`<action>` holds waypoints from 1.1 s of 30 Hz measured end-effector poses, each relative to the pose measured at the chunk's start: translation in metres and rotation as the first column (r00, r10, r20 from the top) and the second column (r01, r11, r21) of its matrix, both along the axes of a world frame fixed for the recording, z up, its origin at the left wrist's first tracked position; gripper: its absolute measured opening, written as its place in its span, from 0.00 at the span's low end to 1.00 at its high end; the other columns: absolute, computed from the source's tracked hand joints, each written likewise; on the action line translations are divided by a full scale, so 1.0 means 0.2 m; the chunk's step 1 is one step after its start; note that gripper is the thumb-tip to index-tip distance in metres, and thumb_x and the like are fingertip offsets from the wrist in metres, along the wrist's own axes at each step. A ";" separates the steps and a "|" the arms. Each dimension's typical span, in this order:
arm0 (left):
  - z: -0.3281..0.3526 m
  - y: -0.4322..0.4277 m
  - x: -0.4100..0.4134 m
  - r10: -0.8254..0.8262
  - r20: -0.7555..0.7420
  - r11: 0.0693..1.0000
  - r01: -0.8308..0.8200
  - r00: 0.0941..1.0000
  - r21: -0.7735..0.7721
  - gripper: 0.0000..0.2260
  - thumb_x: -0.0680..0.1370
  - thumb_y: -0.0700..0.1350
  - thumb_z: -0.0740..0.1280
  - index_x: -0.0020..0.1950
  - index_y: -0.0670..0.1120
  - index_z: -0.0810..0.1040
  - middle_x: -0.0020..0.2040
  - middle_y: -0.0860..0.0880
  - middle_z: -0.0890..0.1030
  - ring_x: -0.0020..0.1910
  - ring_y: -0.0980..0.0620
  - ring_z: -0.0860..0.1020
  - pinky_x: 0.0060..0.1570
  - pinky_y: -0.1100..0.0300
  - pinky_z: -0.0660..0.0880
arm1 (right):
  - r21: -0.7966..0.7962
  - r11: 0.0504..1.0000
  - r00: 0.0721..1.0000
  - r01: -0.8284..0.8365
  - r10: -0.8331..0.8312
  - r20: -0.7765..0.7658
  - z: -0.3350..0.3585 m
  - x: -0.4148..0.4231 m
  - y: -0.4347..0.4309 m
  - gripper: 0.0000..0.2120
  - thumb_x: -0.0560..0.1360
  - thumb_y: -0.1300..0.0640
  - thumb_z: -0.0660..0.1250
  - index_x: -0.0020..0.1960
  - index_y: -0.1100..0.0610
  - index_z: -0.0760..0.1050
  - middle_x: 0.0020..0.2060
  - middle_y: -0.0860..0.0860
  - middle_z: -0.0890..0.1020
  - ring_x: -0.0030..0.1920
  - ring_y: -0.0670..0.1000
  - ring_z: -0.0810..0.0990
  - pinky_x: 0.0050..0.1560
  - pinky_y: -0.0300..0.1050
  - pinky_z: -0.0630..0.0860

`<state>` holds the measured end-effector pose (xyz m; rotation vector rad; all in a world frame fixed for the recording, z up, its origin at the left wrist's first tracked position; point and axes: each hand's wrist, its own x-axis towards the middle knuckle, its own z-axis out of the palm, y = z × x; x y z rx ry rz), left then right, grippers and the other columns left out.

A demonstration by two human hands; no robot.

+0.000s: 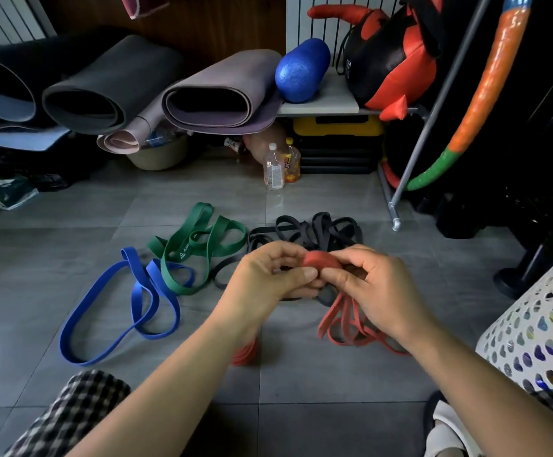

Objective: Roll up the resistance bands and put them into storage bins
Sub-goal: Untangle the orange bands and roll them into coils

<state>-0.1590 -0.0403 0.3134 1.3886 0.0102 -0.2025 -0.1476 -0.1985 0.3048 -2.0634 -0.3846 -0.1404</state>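
Both my hands hold a red resistance band (322, 259) above the grey floor. My left hand (268, 275) pinches its rolled end from the left, and my right hand (367, 278) grips it from the right. The band's loose loops (347, 328) hang down and lie on the floor below my right hand. A second red coil (245, 354) peeks out beneath my left forearm. On the floor beyond lie a blue band (136, 301), a green band (199, 245) and a tangle of black bands (314, 230). A white perforated bin (532, 328) stands at the right.
Rolled yoga mats (110, 84) and a blue foam roller (301, 69) sit on a low shelf at the back. Two plastic bottles (280, 166) stand on the floor under it. A metal rack leg (395, 212) and black equipment are at the right.
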 end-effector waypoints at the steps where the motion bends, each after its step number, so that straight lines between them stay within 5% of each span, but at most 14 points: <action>1: 0.01 0.02 0.01 -0.026 0.072 0.968 0.007 0.997 0.251 0.10 0.70 0.31 0.70 0.45 0.44 0.77 0.40 0.46 0.80 0.32 0.57 0.80 0.35 0.67 0.77 | -0.135 0.991 0.997 -0.008 0.018 0.075 0.00 0.00 -0.01 0.08 0.70 0.57 0.70 0.48 0.57 0.81 0.39 0.46 0.79 0.40 0.43 0.77 0.41 0.35 0.73; 3: 0.02 0.05 0.03 -0.107 0.202 0.838 -0.021 0.974 0.545 0.11 0.70 0.32 0.71 0.46 0.47 0.80 0.42 0.45 0.79 0.30 0.59 0.79 0.34 0.71 0.74 | -0.306 0.952 0.987 -0.019 0.067 0.145 -0.02 0.00 -0.01 0.09 0.71 0.56 0.70 0.48 0.59 0.80 0.39 0.47 0.78 0.40 0.46 0.77 0.40 0.38 0.72; 5: 0.03 0.06 0.03 -0.135 0.238 0.844 -0.015 0.962 0.536 0.12 0.70 0.31 0.71 0.43 0.49 0.80 0.39 0.45 0.78 0.31 0.57 0.79 0.35 0.71 0.75 | -0.321 0.947 0.987 -0.020 0.070 0.147 -0.02 0.00 0.00 0.09 0.71 0.56 0.70 0.48 0.59 0.80 0.40 0.48 0.78 0.41 0.47 0.77 0.41 0.41 0.74; 9: 0.03 0.05 0.02 -0.014 0.180 0.962 -0.037 0.984 0.272 0.09 0.71 0.30 0.68 0.43 0.44 0.79 0.33 0.46 0.81 0.31 0.55 0.80 0.38 0.66 0.78 | 0.129 0.992 0.996 -0.015 0.027 -0.087 0.03 0.00 0.01 0.07 0.69 0.61 0.71 0.46 0.55 0.80 0.40 0.46 0.80 0.41 0.41 0.79 0.44 0.32 0.74; 12: 0.02 0.01 0.00 0.094 0.116 0.996 -0.094 0.989 -0.003 0.06 0.70 0.33 0.67 0.44 0.42 0.78 0.34 0.48 0.83 0.32 0.54 0.81 0.35 0.66 0.78 | 0.477 0.878 0.946 0.034 0.126 -0.299 0.06 -0.02 0.02 0.08 0.68 0.63 0.70 0.45 0.54 0.79 0.36 0.47 0.84 0.38 0.41 0.81 0.38 0.32 0.76; 15: 0.00 -0.05 -0.04 0.130 -0.008 0.952 -0.127 0.991 -0.279 0.06 0.69 0.36 0.66 0.44 0.41 0.77 0.34 0.48 0.83 0.32 0.55 0.81 0.32 0.67 0.77 | 0.600 0.793 0.922 0.101 0.152 -0.356 0.05 -0.03 0.06 0.08 0.63 0.56 0.70 0.42 0.52 0.80 0.35 0.47 0.84 0.38 0.46 0.82 0.37 0.40 0.79; 17: -0.03 -0.06 -0.03 0.106 -0.062 0.914 -0.122 0.992 -0.386 0.07 0.67 0.37 0.65 0.44 0.40 0.76 0.34 0.48 0.83 0.33 0.54 0.81 0.36 0.65 0.78 | 0.545 0.829 0.931 0.124 0.092 -0.352 0.03 -0.03 0.06 0.08 0.64 0.54 0.70 0.43 0.51 0.80 0.37 0.48 0.84 0.40 0.47 0.82 0.43 0.44 0.78; 19: -0.05 -0.05 -0.02 0.060 -0.077 0.960 -0.079 0.995 -0.269 0.07 0.69 0.33 0.66 0.46 0.39 0.76 0.35 0.47 0.83 0.34 0.54 0.82 0.37 0.65 0.79 | 0.275 0.958 0.978 0.077 -0.019 -0.209 0.02 -0.01 0.03 0.06 0.69 0.56 0.70 0.45 0.53 0.79 0.38 0.46 0.83 0.42 0.46 0.81 0.46 0.39 0.76; 21: -0.05 -0.02 0.00 0.021 0.042 0.984 -0.028 0.999 0.173 0.10 0.72 0.30 0.67 0.52 0.39 0.77 0.38 0.48 0.81 0.34 0.56 0.80 0.36 0.66 0.78 | -0.070 0.997 1.000 0.020 -0.021 -0.011 0.01 0.01 -0.01 0.07 0.71 0.58 0.70 0.48 0.56 0.80 0.39 0.45 0.79 0.41 0.46 0.78 0.44 0.37 0.74; 23: -0.05 0.00 0.02 -0.089 0.226 0.843 -0.048 0.970 0.535 0.13 0.72 0.32 0.69 0.54 0.44 0.79 0.40 0.52 0.78 0.33 0.56 0.78 0.36 0.67 0.77 | -0.276 0.961 0.997 -0.008 0.030 0.075 0.00 0.02 -0.02 0.08 0.71 0.57 0.70 0.49 0.58 0.81 0.38 0.46 0.76 0.40 0.47 0.76 0.42 0.40 0.72; 25: -0.03 -0.01 0.01 -0.127 0.302 0.797 -0.084 0.945 0.599 0.13 0.71 0.32 0.70 0.49 0.48 0.81 0.37 0.53 0.78 0.32 0.55 0.78 0.36 0.68 0.76 | -0.304 0.952 0.997 -0.031 0.051 0.058 -0.01 0.01 -0.01 0.08 0.71 0.56 0.70 0.48 0.58 0.81 0.38 0.46 0.76 0.40 0.46 0.76 0.42 0.38 0.71; 30: 0.00 -0.01 0.00 0.053 0.126 0.981 -0.075 0.991 0.177 0.11 0.70 0.30 0.69 0.45 0.44 0.78 0.37 0.46 0.83 0.33 0.52 0.81 0.40 0.62 0.80 | 0.197 0.980 0.985 -0.022 0.056 -0.164 0.05 0.02 -0.02 0.08 0.69 0.61 0.71 0.45 0.51 0.79 0.43 0.48 0.81 0.42 0.40 0.79 0.44 0.28 0.73; 33: 0.00 -0.02 0.00 0.083 0.051 0.993 -0.078 0.995 -0.089 0.09 0.68 0.33 0.69 0.45 0.42 0.78 0.36 0.49 0.83 0.34 0.52 0.81 0.39 0.63 0.80 | 0.231 0.972 0.986 -0.043 0.078 -0.145 0.04 0.01 0.00 0.06 0.67 0.58 0.71 0.43 0.50 0.79 0.43 0.49 0.80 0.44 0.42 0.79 0.47 0.31 0.74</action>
